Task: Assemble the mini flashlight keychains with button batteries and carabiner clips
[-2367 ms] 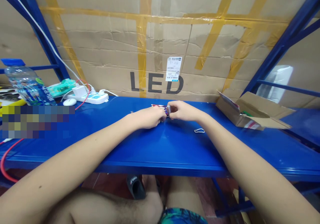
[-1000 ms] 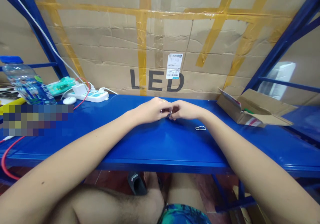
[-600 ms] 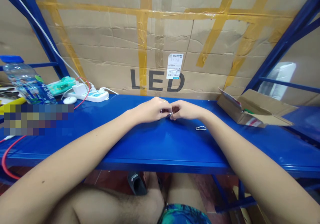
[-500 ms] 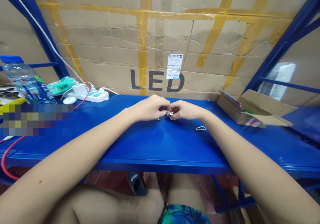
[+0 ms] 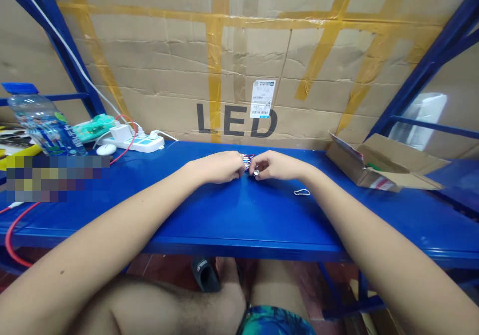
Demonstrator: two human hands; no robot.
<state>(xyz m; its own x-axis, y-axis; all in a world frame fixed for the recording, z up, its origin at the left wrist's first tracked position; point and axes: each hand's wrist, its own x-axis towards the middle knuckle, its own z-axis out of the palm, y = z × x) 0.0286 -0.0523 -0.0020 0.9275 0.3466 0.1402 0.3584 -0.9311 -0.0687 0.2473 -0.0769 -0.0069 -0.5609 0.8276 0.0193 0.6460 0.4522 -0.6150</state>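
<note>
Now both hands are meeting at the middle of the blue shelf (image 5: pixel 239 215), far from its front edge and close to the big taped carton (image 5: pixel 239 75) behind. Between them a short striped cord (image 5: pixel 247 159) in red, white and blue is showing. Its long axis is running roughly left to right, along the shelf, so each hand is sitting at one end of it and neither is nearer than the other.

The left hand (image 5: pixel 220 167) is curling closed, knuckles up, with its fingertips pinching the left end of the cord. The right hand (image 5: pixel 275 165) is also closing in a pinch. Its thumb and forefinger are gripping a small silver fitting (image 5: pixel 256 173) just below the cord's right end. Whether that fitting is already joined to the cord is hard to tell, since the fingers are covering most of it.

A metal carabiner (image 5: pixel 301 192) is lying flat on the shelf just beside the right wrist, apart from both hands and well clear of the left. An open cardboard box (image 5: pixel 381 167) is sitting farther right.
</note>
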